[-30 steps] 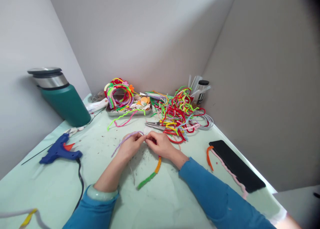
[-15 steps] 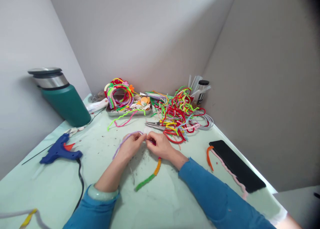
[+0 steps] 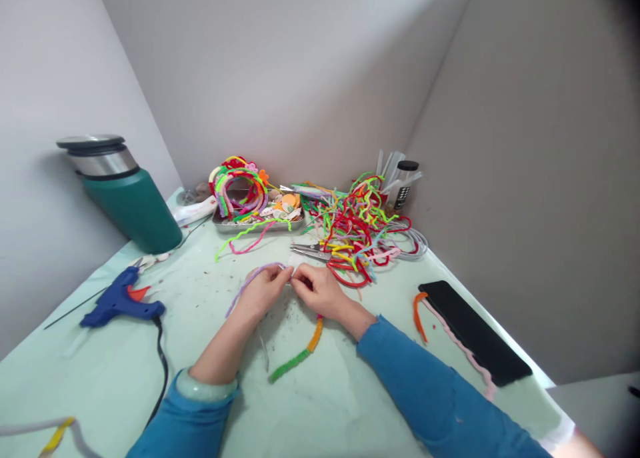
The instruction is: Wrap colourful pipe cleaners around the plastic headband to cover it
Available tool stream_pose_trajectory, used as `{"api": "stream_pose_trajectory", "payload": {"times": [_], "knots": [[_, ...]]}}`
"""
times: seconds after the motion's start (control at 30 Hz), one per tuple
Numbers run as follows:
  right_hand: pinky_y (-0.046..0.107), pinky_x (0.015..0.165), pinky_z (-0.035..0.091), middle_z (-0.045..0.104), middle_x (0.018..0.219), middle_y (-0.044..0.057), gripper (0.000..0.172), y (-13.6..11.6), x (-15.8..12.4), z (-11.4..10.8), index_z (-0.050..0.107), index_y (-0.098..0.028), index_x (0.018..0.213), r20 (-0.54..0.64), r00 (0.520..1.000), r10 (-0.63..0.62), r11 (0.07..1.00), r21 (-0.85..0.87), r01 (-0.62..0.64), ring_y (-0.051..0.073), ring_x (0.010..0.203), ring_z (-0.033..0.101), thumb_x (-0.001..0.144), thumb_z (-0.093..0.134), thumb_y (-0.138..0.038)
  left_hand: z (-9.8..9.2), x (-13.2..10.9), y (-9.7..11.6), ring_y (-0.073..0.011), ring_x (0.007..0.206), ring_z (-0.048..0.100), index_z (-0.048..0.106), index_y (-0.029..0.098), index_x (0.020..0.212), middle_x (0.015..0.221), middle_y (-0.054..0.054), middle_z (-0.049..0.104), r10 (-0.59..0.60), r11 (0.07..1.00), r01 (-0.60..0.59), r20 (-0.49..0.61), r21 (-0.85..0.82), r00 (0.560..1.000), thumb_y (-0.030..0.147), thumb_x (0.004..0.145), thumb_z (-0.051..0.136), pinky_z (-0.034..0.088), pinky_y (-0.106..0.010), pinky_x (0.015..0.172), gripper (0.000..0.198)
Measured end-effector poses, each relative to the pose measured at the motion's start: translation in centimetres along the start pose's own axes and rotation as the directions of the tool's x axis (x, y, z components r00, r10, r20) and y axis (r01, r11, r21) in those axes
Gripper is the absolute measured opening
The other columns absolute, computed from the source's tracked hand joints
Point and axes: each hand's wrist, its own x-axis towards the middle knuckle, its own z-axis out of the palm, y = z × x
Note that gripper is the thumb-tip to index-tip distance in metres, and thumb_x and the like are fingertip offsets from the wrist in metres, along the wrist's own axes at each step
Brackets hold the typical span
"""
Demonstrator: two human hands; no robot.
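My left hand (image 3: 263, 290) and my right hand (image 3: 321, 290) meet fingertip to fingertip at the middle of the pale green table (image 3: 330, 405). Both are closed in a pinch on a lilac pipe cleaner (image 3: 249, 281), which arcs out to the left from my left hand's fingers. A green and orange pipe cleaner (image 3: 296, 353) trails on the table below my right hand; whether that hand holds its end is hidden. Scissors (image 3: 309, 250) lie just beyond my hands.
A heap of coloured pipe cleaners (image 3: 357, 228) lies behind my hands, with a metal tray (image 3: 260, 222) of finished rings at its left. A blue glue gun (image 3: 120, 301) and a green flask (image 3: 123, 195) stand left. A black phone (image 3: 473, 331) lies right.
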Motion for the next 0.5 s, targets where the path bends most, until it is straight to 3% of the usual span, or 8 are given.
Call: {"api": "stream_pose_trajectory", "payload": {"times": [0.27, 0.5], "knots": [[0.019, 0.052, 0.03, 0.055, 0.062, -0.002, 0.012, 0.01, 0.15, 0.12, 0.053, -0.017, 0.071, -0.033, 0.996, 0.08, 0.997, 0.002, -0.08, 0.008, 0.055, 0.046, 0.081, 0.047, -0.022, 0.02, -0.02, -0.22, -0.01, 0.045, 0.04, 0.053, 0.019, 0.058, 0.046, 0.005, 0.044, 0.034, 0.999, -0.035, -0.056, -0.018, 0.998, 0.05, 0.076, 0.04, 0.028, -0.021, 0.046, 0.039], [0.02, 0.053, 0.03, 0.056, 0.062, -0.002, 0.016, -0.03, 0.22, 0.07, 0.055, -0.016, 0.072, -0.063, 0.991, 0.114, 0.993, 0.012, -0.114, 0.008, 0.055, 0.047, 0.082, 0.047, -0.025, -0.2, -0.26, 0.59, -0.0117, 0.05, 0.048, 0.064, 0.017, 0.073, 0.047, 0.004, 0.051, 0.043, 0.986, -0.064, -0.135, -0.156, 0.99, 0.05, 0.075, 0.045, 0.034, -0.02, 0.048, 0.037]]}}
